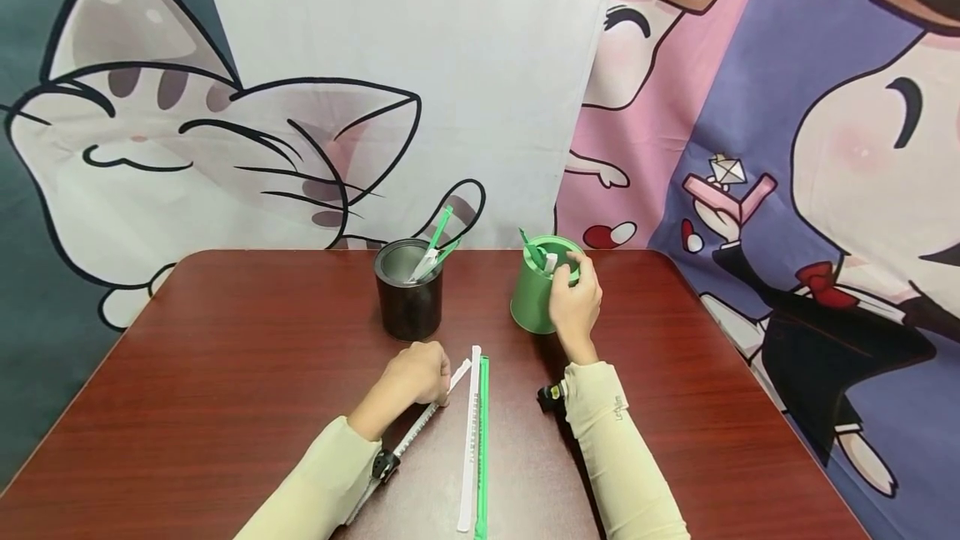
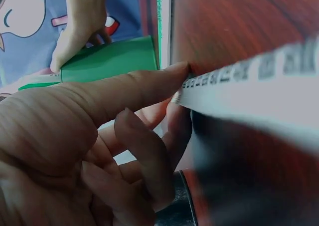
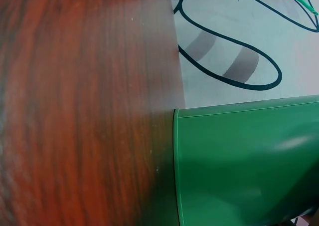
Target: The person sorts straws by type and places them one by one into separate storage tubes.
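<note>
My left hand pinches a long, thin white strip with printed lettering between thumb and fingertips. In the left wrist view the printed strip runs off to the right, blurred near the camera. My right hand grips the green cup at its right side, with fingers over the rim. The cup holds a green piece and a white one. Filling the lower right of the right wrist view is the cup's green wall; my right fingers are hidden there.
A black cup with green and white sticks in it stands left of the green cup. Between my arms, another printed white strip lies beside a green strip on the dark red table. Behind hangs a cartoon-printed cloth.
</note>
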A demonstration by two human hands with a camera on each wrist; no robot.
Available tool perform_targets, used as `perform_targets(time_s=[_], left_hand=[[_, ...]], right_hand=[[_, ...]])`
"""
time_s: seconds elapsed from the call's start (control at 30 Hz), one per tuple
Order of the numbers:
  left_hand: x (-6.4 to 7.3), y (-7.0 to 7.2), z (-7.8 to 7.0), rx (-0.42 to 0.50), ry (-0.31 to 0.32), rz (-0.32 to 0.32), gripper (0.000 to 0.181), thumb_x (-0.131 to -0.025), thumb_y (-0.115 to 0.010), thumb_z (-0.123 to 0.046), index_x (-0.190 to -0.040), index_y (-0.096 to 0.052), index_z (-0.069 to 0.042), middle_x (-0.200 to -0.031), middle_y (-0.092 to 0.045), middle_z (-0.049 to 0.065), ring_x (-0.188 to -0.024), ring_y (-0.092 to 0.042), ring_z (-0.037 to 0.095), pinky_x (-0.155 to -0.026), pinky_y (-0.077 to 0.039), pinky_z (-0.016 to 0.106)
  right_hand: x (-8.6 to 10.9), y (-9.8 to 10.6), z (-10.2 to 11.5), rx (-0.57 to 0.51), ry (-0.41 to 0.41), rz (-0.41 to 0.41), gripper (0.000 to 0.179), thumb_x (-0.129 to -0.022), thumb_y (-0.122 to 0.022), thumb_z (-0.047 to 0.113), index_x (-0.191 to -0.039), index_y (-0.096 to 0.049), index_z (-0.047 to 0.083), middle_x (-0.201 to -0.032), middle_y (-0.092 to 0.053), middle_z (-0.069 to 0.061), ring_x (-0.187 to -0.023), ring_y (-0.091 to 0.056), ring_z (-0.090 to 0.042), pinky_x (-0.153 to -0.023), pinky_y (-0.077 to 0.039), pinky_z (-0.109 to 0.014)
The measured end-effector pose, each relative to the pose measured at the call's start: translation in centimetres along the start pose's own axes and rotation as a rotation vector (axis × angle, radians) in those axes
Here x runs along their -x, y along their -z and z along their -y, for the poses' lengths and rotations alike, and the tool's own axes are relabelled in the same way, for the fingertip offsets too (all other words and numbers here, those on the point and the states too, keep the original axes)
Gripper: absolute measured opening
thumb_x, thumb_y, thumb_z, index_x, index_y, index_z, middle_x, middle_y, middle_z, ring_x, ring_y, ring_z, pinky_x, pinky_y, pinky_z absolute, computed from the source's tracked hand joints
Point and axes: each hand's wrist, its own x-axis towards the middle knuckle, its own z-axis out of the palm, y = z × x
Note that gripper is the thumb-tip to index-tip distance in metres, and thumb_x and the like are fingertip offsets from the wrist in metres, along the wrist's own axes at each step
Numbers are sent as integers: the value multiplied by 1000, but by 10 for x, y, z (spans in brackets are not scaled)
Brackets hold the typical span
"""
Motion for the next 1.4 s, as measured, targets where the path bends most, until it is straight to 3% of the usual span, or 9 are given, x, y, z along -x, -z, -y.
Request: perform_targets(time_s=[0.4,0.63,0.87,1.07,1.4], left_hand=[[0,7,-2,14,8,-14,25,-57,-84,-27,-63,-61,-24,-68,-57,-4,-69,-55,22,-57,-44,37],[6,27,-7,77,-41,-73,21,-62,-79,-31,-78,-67,-31,-82,-62,-2,-75,-57,21,-61,-44,38],[17,51,-17,192,-121,-158,15,-74,-72,-30,-87,-65,-30,-65,-59,-14,-61,-55,9,-55,-42,31],[22,68,-24,276,-166,-345,11,-79,-68,-33,-89,-64,-30,-63,-58,-20,-58,-54,3,-53,-42,30],[21,88,-36,408,-332,-732,11,-81,-69,-32,-73,-63,-28,-57,-54,-17,-52,-48,6,-51,-38,26]], right_hand=[[0,2,1,1,2,8,27,-87,-48,32,-110,-61,29,-107,-62,7,-79,-55,-22,-59,-41,-45],[2,2,0,-1,7,5,26,-87,-48,31,-110,-61,29,-108,-62,6,-78,-55,-23,-58,-40,-44],[1,1,0,-9,16,-7,26,-87,-48,30,-109,-62,28,-107,-63,5,-77,-55,-23,-57,-40,-44],[0,0,1,-12,23,2,27,-87,-47,31,-110,-61,28,-108,-63,4,-81,-57,-24,-59,-41,-45],[0,1,0,1,15,-1,27,-87,-48,31,-110,-61,29,-109,-63,6,-84,-58,-24,-60,-41,-46]])
